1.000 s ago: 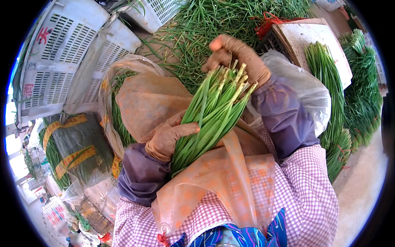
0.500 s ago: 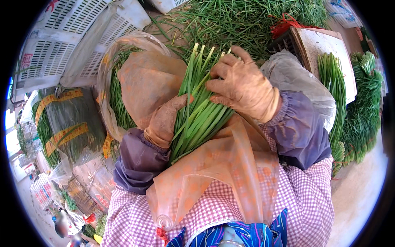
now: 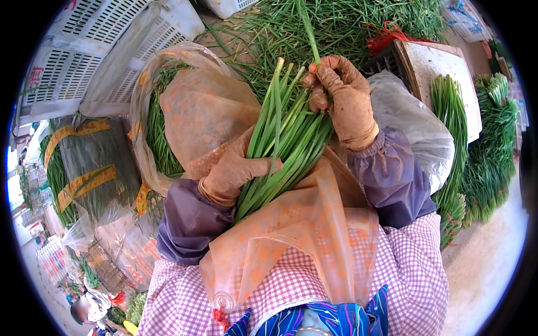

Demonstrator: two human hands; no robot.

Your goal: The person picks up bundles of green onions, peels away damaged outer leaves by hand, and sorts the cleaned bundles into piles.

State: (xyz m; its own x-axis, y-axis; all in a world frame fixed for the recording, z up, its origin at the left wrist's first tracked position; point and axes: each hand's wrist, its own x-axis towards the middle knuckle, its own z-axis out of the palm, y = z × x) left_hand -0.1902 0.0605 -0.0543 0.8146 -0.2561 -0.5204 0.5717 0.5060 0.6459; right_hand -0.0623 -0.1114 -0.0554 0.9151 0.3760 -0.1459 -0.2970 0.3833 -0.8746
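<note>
A loose bunch of garlic chives [image 3: 294,143] lies slanted across my lap, pale cut ends pointing away from me. My gloved left hand [image 3: 235,172] is closed around its left side, thumb laid across the leaves. Just beyond the bunch's right side, my gloved right hand [image 3: 343,95] pinches a thin chive stalk [image 3: 306,28] that sticks out toward the heap. Part of what lies in the right hand is hidden by its fingers. Under the bunch spreads a translucent orange-spotted plastic apron [image 3: 342,224].
Ahead lies a large heap of loose chives [image 3: 347,19]. White slotted crates [image 3: 95,53] stand at the far left, above a plastic-wrapped chive bundle [image 3: 101,159]. A pale board [image 3: 443,59], a clear plastic bag [image 3: 412,115] and tied bundles [image 3: 493,157] are at right.
My right hand has drawn back off the bunch's tips and now pinches a stalk. My left hand and the bunch have shifted slightly right.
</note>
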